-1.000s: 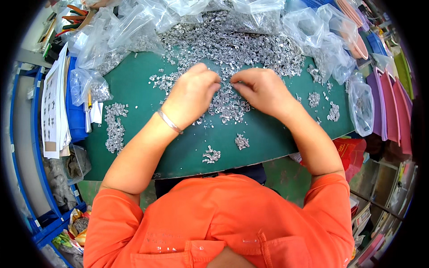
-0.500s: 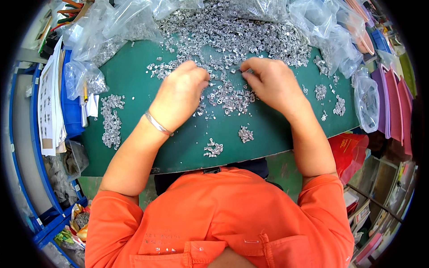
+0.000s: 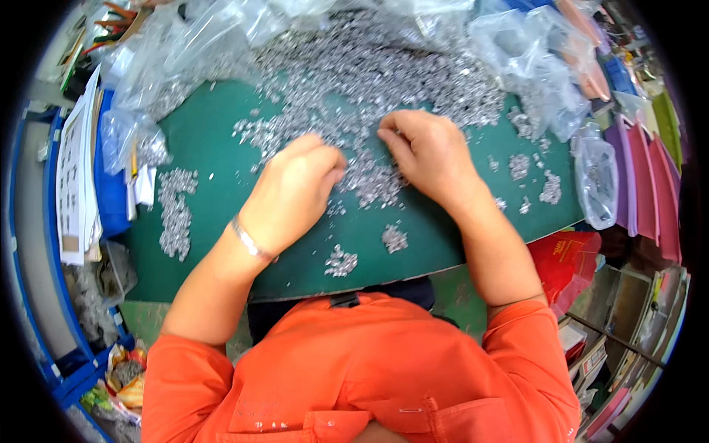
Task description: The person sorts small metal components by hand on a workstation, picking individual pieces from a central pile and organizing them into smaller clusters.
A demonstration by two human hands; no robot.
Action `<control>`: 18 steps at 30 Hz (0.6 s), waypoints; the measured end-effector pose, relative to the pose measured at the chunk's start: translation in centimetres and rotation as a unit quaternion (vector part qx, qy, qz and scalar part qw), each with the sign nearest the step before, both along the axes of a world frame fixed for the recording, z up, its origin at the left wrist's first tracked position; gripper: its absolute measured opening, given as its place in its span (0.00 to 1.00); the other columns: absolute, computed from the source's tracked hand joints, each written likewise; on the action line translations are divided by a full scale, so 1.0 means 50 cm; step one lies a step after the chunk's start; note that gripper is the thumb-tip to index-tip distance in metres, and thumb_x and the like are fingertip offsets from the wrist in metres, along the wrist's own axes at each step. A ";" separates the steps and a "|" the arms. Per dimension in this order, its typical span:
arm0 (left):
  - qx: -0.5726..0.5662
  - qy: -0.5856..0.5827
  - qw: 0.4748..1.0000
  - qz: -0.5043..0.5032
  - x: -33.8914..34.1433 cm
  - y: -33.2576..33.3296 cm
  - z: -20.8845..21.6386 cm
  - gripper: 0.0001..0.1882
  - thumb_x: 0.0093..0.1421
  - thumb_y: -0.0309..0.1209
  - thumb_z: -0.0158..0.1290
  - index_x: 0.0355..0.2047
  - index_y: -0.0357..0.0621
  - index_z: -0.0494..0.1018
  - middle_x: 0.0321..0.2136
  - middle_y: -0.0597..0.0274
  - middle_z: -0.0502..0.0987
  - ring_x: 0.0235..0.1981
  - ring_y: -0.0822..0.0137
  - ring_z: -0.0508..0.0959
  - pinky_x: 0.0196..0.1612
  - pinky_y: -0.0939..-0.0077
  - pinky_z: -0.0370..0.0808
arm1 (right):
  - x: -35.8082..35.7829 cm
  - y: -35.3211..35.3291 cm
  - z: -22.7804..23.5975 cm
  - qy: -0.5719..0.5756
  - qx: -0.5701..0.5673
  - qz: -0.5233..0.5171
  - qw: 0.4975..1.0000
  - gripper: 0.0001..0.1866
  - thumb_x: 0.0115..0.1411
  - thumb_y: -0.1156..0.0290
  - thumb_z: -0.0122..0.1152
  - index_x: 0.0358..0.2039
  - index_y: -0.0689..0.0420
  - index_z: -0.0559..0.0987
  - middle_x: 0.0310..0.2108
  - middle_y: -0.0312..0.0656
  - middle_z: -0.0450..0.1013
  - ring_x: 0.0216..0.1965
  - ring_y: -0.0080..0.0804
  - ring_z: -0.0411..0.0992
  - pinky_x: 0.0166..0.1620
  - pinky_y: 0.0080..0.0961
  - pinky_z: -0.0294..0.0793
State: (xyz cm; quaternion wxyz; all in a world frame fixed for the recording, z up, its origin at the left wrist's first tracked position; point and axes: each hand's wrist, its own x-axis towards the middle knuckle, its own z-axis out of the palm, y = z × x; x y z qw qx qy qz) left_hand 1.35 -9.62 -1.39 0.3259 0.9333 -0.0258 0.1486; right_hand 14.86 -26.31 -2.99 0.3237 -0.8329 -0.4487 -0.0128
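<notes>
Left of centre in the frame, left hand back up above the green table, with fingers curled together and pointing to the upper right; blurred at the tips, so cannot tell whether pinching anything. Right of centre and slightly higher, right hand, with forefinger and thumb bent toward each other, narrow at the tips; cannot tell if holding a part. Between both hands, at mid-frame, loose patch of small grey parts, running up into a large heap of the same at top centre. Toward the near table edge, at lower centre, one small cluster beside another, a little higher and to the right. At left, long pile; at right, little clumps. Across upper left, clear plastic bags; at right, flat clear bag next to purple and pink trays, above a red bag. On the left wrist, shiny bracelet
</notes>
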 end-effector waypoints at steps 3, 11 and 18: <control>-0.025 0.001 0.999 0.027 -0.008 -0.004 0.008 0.04 0.51 0.19 0.59 0.29 0.37 0.76 0.24 0.55 0.74 0.27 0.55 0.76 0.31 0.68 0.73 | 0.003 -0.003 0.005 0.034 0.038 -0.019 0.999 0.05 0.56 0.68 0.60 0.30 0.55 0.79 0.29 0.46 0.77 0.33 0.48 0.76 0.34 0.40 0.75; -0.238 0.111 0.962 0.072 -0.029 -0.010 0.026 0.07 0.59 0.20 0.54 0.39 0.36 0.77 0.29 0.65 0.75 0.27 0.75 0.75 0.31 0.82 0.73 | -0.018 0.020 -0.016 -0.023 -0.018 0.009 1.000 0.05 0.57 0.68 0.57 0.29 0.55 0.78 0.29 0.45 0.77 0.33 0.47 0.77 0.34 0.43 0.76; -0.457 0.165 0.867 0.107 -0.033 -0.017 0.026 0.09 0.61 0.20 0.52 0.42 0.34 0.74 0.32 0.59 0.80 0.27 0.78 0.75 0.30 0.85 0.73 | -0.022 0.020 -0.021 -0.034 -0.034 0.002 0.999 0.05 0.56 0.68 0.61 0.31 0.55 0.80 0.29 0.45 0.77 0.31 0.46 0.77 0.34 0.39 0.76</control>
